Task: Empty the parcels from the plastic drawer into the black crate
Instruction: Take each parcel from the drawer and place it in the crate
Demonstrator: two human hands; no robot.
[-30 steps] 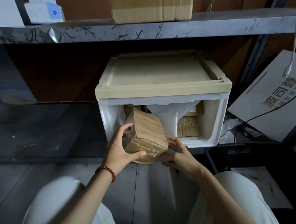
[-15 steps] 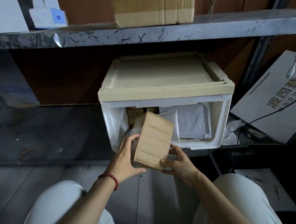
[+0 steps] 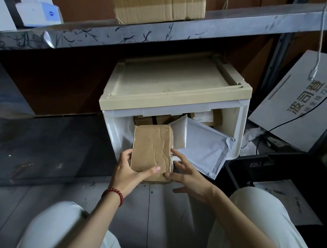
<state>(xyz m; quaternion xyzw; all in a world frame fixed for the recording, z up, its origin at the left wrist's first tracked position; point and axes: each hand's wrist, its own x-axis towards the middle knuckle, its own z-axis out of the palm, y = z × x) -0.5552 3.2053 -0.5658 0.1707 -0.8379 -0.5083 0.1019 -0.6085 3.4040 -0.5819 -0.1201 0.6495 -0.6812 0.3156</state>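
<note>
A white plastic drawer (image 3: 238,131) with a beige top sits on the lower shelf, its front open. In front of that opening my left hand (image 3: 129,173) grips a brown cardboard parcel (image 3: 151,145), thumb across its lower front face. My right hand (image 3: 188,174) touches the parcel's right edge with spread fingers. A white padded mailer (image 3: 204,147) hangs out of the drawer to the right, and more brown parcels (image 3: 164,120) lie behind. The black crate (image 3: 235,174) stands at the lower right on the floor, with a flat white parcel (image 3: 283,199) inside.
A metal shelf edge (image 3: 167,30) runs overhead with a cardboard box (image 3: 156,1) on it. A white printed box (image 3: 308,100) leans at the right, with a charging cable (image 3: 316,64) dangling over it. My knees in white trousers fill the bottom.
The brown parcel has come out of the drawer and turned so its broad face points at me. The white mailer has slid forward out of the opening. My right fingers have spread.
</note>
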